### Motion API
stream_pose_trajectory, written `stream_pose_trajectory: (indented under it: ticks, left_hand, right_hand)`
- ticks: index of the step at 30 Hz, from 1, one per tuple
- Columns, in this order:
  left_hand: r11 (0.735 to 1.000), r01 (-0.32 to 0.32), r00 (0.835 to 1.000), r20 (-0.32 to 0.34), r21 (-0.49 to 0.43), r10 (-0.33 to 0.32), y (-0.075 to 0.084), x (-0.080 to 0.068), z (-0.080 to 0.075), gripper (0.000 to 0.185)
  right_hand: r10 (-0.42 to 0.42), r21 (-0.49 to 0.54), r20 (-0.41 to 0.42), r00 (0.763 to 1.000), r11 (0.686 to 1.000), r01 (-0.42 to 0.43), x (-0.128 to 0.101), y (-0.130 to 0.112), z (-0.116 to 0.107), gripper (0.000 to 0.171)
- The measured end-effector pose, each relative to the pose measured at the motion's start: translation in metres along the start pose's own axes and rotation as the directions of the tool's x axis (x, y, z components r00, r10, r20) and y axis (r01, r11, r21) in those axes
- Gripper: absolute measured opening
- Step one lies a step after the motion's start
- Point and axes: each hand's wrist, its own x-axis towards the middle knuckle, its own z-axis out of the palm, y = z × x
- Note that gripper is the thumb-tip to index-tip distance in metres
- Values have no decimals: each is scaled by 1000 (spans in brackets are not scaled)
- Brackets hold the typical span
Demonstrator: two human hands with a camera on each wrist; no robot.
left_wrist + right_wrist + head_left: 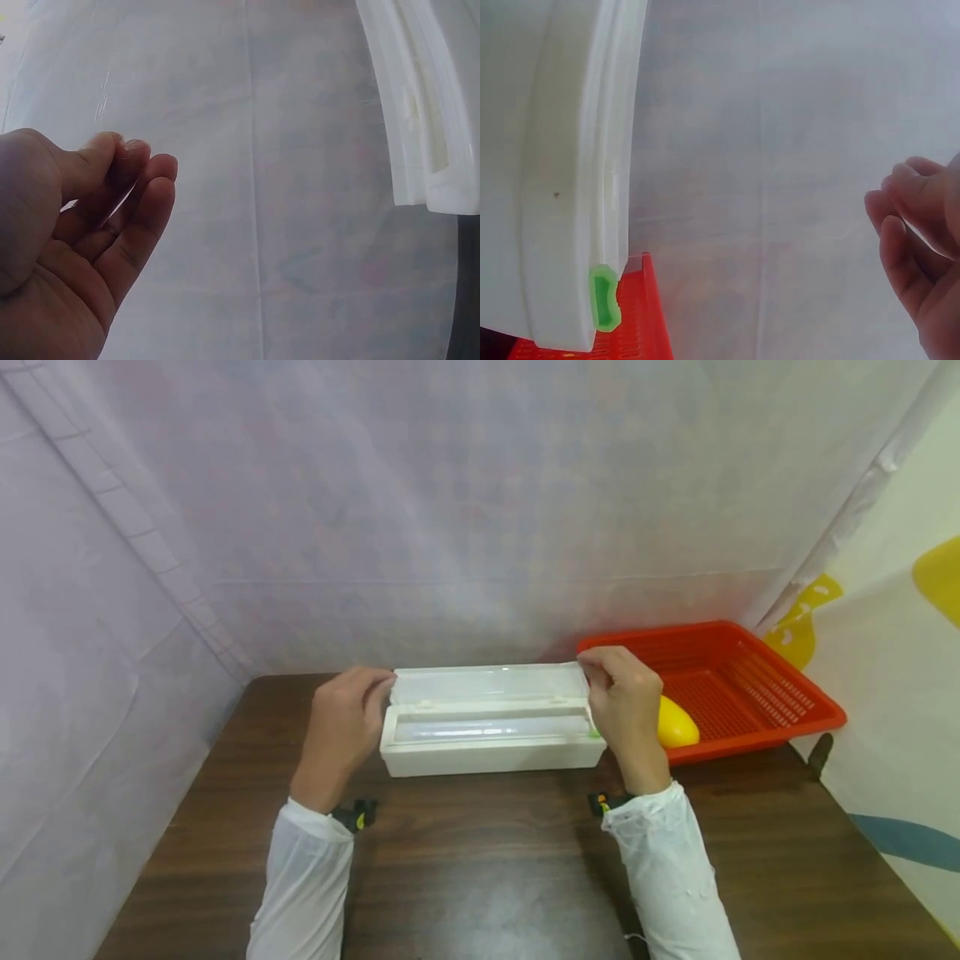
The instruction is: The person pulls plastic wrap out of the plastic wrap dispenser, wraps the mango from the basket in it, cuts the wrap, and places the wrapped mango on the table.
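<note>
A white cling film dispenser (491, 758) stands on the table with its lid (491, 683) raised at the back, a clear roll (491, 728) lying inside. A small green slide cutter (605, 298) sits at its right end. My left hand (344, 718) is by the lid's left corner, thumb and fingertips pinching the thin edge of clear cling film (101, 105). By the right corner, my right hand (624, 697) pinches with thumb and fingers too; the film there is barely visible. Both wrist views show the hands apart from the dispenser's body.
To the right lies a red plastic basket (750, 735) holding a yellow, rounded object (677, 723). The dark wooden table (480, 868) stretches in front of the dispenser. A pale sheet (480, 510) hangs behind it, with more sheeting at both sides.
</note>
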Motion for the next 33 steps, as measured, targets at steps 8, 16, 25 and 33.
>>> stream_pose_trajectory:
  ticks: [8,16,25,33]
  left_hand:
    - [1000,-29,999,-31,4,29,2,1,-4,12]
    - [997,-72,995,-64,5,72,4,1,-11,12]
    - [996,-89,991,-99,-8,88,11,0,-16,12]
    - [994,-104,985,-139,-26,100,17,0,-22,11]
  right_hand:
    - [5,-3,-22,1000,1000,-5,2,-6,-6,10]
    - [-12,19,-69,998,1000,14,5,-12,-9,8]
    - [-56,30,-113,992,998,60,6,-17,-16,11]
    - [-42,43,-135,990,998,48,7,-21,-19,14]
